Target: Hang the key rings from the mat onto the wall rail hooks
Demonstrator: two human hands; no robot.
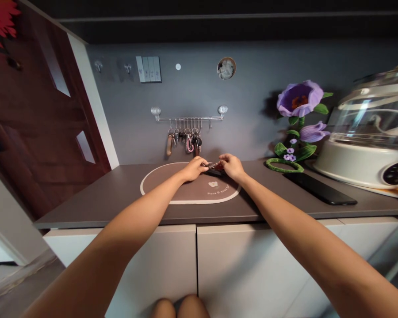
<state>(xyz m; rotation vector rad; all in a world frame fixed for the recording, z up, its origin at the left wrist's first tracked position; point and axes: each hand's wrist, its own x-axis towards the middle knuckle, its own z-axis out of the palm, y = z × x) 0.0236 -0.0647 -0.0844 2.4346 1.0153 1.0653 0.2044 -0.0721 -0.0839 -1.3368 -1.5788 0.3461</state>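
My left hand [195, 169] and my right hand [232, 167] are close together over a brown oval mat [189, 190] with a pale rim, on the dark counter. Both have their fingers closed, pinching a small bunch of keys [212, 166] from either side. Metal and dark parts show in the gap between the hands, but the fingers cover much of the bunch. Just behind hangs a row of keys [189, 140] on a metal hook rail [190, 118] fixed to the grey wall.
A black phone [320, 189] lies right of the mat. Behind it stand a purple fabric flower [300, 99] with a green ring base and a white appliance [348, 161] with a clear top. A dark shelf [219, 28] overhangs the counter. Left is a red-brown door [53, 119].
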